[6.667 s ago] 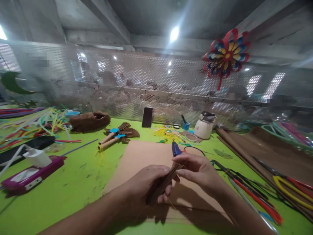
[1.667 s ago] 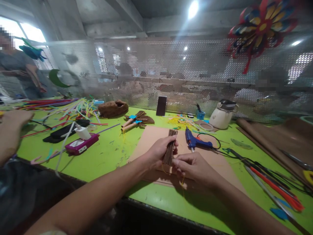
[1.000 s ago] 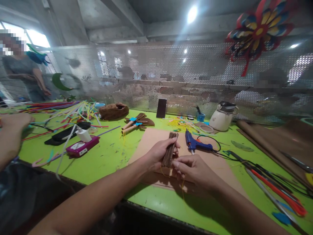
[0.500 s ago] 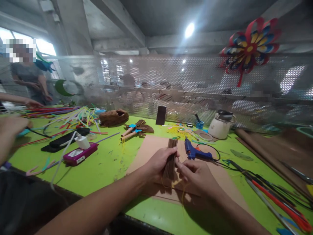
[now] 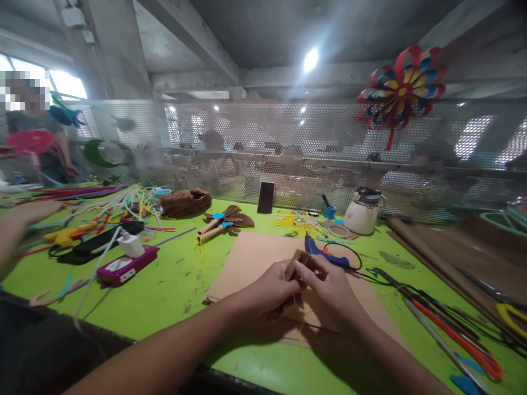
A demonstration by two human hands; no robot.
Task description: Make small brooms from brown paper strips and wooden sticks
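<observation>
Both my hands are closed on a brown pleated bundle (image 5: 297, 258), tightly folded like a shut fan, above a tan cardboard sheet (image 5: 251, 258). My left hand (image 5: 272, 285) grips it from the left, and its lower part is hidden behind the fingers. On the other side, my right hand (image 5: 329, 280) pinches its upper end with thumb and fingers. Thin yellow strands (image 5: 301, 332) hang below the hands. Just beyond the right hand, a blue glue gun (image 5: 335, 258) lies on the cardboard.
Two brown fan-like pieces with blue ties (image 5: 226, 219) lie left of the cardboard. A purple power strip (image 5: 127, 266), a phone (image 5: 265, 197) and a cream kettle (image 5: 362, 213) are on the green table. Scissors (image 5: 508, 318) lie right. Another person's arm (image 5: 28, 214) reaches in from the left.
The bundle has tipped from upright, its top end now turned toward me. My right hand has moved up onto that end. At the left, the other person's hand has shifted and a yellow tool shows.
</observation>
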